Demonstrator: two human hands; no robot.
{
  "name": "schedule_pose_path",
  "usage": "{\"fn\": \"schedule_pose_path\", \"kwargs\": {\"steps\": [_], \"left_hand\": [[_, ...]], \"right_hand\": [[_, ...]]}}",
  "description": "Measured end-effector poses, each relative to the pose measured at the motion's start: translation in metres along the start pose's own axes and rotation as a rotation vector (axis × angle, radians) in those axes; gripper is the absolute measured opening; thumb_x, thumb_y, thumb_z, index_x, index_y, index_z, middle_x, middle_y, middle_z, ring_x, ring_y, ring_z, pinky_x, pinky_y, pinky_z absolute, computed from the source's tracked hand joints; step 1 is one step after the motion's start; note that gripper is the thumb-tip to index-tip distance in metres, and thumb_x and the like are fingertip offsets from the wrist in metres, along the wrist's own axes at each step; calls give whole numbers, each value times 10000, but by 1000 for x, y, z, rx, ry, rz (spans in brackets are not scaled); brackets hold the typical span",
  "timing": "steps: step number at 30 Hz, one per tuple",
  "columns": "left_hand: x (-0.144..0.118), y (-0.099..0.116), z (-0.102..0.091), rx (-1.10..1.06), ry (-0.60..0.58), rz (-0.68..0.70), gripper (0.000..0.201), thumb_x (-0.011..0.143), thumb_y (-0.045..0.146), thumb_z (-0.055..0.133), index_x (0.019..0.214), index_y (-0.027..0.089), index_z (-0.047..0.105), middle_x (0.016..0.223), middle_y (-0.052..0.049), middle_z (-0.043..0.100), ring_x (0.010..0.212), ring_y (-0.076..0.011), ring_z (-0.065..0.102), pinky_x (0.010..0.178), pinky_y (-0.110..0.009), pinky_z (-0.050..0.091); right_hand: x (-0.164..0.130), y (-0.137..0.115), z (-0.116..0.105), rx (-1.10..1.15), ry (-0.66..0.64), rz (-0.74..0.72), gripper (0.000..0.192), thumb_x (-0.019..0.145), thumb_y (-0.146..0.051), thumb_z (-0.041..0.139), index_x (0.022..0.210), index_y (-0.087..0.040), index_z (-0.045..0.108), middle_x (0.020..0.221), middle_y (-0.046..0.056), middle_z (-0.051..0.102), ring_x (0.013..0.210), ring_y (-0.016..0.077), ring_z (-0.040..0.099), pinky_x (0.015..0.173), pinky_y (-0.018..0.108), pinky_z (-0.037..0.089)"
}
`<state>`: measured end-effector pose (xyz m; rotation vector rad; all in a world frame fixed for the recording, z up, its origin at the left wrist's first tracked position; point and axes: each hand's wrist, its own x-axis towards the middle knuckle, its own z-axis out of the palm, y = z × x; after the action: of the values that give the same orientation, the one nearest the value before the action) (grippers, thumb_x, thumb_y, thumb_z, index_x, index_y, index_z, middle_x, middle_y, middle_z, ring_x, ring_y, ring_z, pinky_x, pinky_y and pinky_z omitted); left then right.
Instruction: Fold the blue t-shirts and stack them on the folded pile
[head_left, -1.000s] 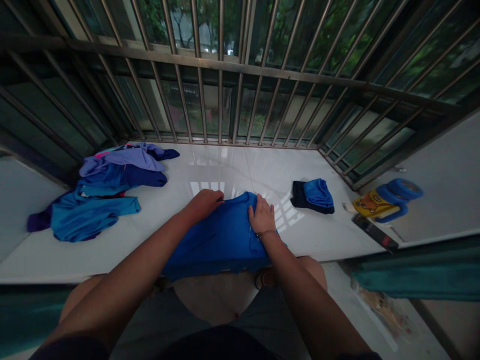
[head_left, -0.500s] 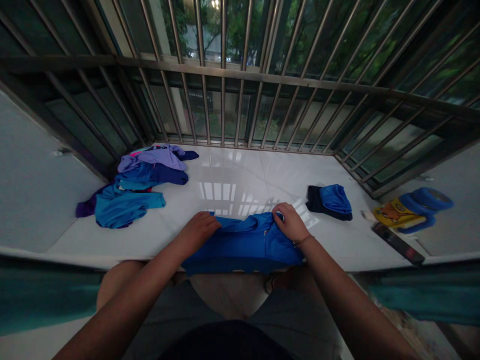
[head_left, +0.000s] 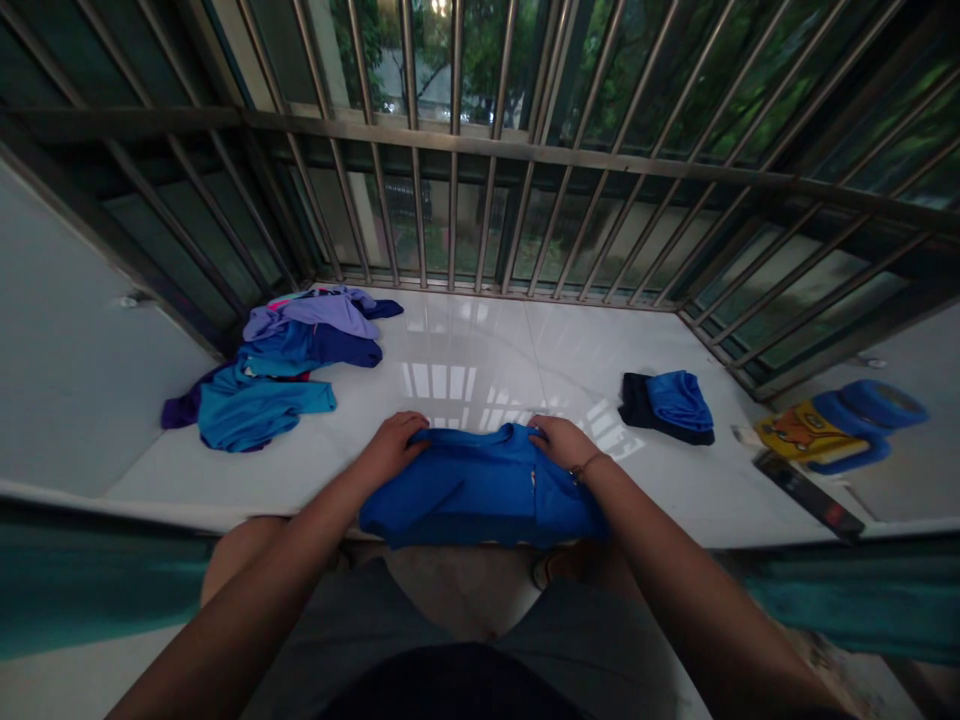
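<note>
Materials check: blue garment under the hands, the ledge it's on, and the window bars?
Blue garment: soft, matte fabric, probably a knit; it folds and creases under the left hand and right hand. Exact fibre can't be told.
Ledge: glossy white tile or polished stone; it mirrors the window and shows a thin joint line.
Window bars: metal, likely stainless steel; dull silvery sheen.

A glossy white tiled window ledge [head_left: 480, 360] sits enclosed by metal security bars [head_left: 480, 150] on three sides, green trees [head_left: 600, 60] visible beyond in dim daylight that reflects off the tiles. Pale walls [head_left: 67, 360] flank the ledge; teal curtains [head_left: 97, 580] hang below its front edge.
</note>
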<state>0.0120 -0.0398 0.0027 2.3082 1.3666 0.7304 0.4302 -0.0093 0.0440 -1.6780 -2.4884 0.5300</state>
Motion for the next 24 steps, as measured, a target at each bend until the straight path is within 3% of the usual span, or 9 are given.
{"fn": "schedule_pose_path", "kwargs": {"steps": [4,9,11,13,16,19,21,24], "left_hand": [[60,-9,-25,96,-35,-151,220,1018,424,692,922,230,735,976,-91,788,1012,-304,739,959,-426,579],[154,-11,-63,165,0,-169,232,976,429,735,860,234,695,962,-82,783,1026,-306,725,952,-395,535],[179,-6,-77,173,38,-160,229,998,430,714,886,230,704,969,-90,785,1028,-312,724,935,-395,529],[188,2,-88,166,81,-129,206,1017,414,698,944,224,728,1005,-97,798,1036,-310,728,933,-395,530],[165,14,-97,147,127,-23,179,1036,385,689,1051,225,767,1062,-97,816,1064,-305,732,970,-409,542],[97,23,-89,139,101,106,162,1061,349,669,1090,245,789,1080,-88,823,1087,-301,737,1020,-440,546],[39,29,-77,126,15,165,159,1073,306,659,1142,273,798,1120,-74,828,1115,-290,747,1049,-451,546],[-37,36,-56,121,-140,180,151,1067,267,689,1122,316,821,1272,-58,817,1226,-285,739,1142,-471,533]], "right_hand": [[33,9,-12,-3,106,102,159,1037,-218,692,1157,-209,796,1098,89,832,1032,241,742,926,301,513],[80,22,-46,11,319,198,143,1028,-246,658,1083,-190,778,1048,106,794,958,241,690,892,322,510],[90,26,-64,22,419,203,168,1032,-258,627,1090,-184,767,1065,123,782,980,259,679,919,352,519],[88,28,-79,37,500,170,180,1039,-274,608,1086,-188,759,1079,132,775,1009,277,674,962,386,526],[57,29,-88,65,561,80,178,1057,-320,611,1058,-212,753,1061,120,772,1020,284,680,997,411,540],[-3,27,-73,103,576,-72,210,1094,-391,624,1065,-236,762,1055,111,778,1046,300,703,1007,442,564],[-49,24,-53,137,499,-190,220,1124,-398,609,1105,-251,772,1088,108,794,1070,301,723,1008,453,582],[-105,21,-22,148,271,-247,210,1125,-301,585,1132,-278,793,1144,82,808,1085,275,749,993,431,610]]}}
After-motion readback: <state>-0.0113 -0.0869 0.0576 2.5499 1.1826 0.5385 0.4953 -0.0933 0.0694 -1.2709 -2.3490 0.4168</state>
